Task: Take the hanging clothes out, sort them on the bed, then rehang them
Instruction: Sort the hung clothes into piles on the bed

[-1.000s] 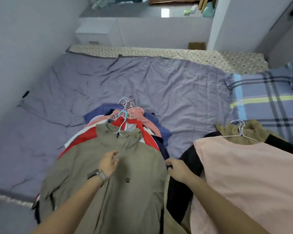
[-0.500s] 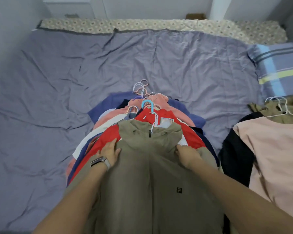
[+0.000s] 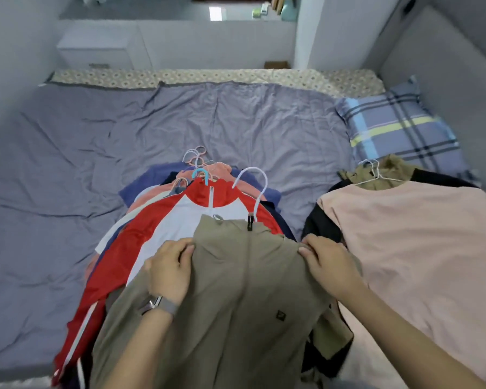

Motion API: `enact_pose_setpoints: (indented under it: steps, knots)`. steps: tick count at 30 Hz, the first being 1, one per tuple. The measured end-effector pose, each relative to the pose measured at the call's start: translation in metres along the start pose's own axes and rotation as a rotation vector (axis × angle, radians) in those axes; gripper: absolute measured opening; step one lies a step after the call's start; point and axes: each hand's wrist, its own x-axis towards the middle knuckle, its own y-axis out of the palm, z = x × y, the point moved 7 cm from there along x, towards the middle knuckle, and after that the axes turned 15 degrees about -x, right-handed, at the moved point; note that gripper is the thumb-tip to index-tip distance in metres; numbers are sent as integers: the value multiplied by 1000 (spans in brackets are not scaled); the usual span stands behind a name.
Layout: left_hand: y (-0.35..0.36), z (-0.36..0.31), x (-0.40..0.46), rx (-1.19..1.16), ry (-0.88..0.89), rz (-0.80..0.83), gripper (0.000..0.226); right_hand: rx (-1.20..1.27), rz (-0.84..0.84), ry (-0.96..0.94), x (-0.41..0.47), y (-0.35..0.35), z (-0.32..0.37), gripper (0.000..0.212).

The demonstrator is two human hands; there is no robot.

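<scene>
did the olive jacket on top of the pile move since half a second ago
Yes. The olive jacket, gripped at the shoulders by the left hand and right hand, has slid toward the person, off the red and white jacket, whose white chest panel is now uncovered.

Both forearms extend forward, side by side. Left hand (image 3: 170, 269), wristband at the wrist, and right hand (image 3: 330, 265) each curl their fingers, pinching fabric at shoulder level.

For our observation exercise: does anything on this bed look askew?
Yes. The olive jacket, gripped at its shoulders by both hands, has slid down, so its white hanger hook juts out over the red jacket.
</scene>
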Motion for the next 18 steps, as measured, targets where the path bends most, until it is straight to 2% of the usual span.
enact_pose_setpoints:
  steps: [2,4,9,12,15,17,18]
  knots:
    - [8,-48,-30,23,58,29,32,80,-48,51,-43,-34,-33,12]
    - [27,-93,-68,7,98,76,33,129,-28,117,-90,-57,-77,8]
    - [91,-202,-149,-103,105,189,20,97,-84,202,-173,-139,-198,7]
    - [107,-274,-154,-250,149,241,27,37,-151,161,-176,-211,-245,6]
    - [112,-340,-133,-412,229,314,18,-71,-253,107,-157,-274,-276,18]
    - [124,-374,-112,-458,236,430,19,-208,-338,88,-139,-306,-293,24]
    - [134,-386,-102,-456,214,506,24,-261,-358,87,-129,-318,-302,20]
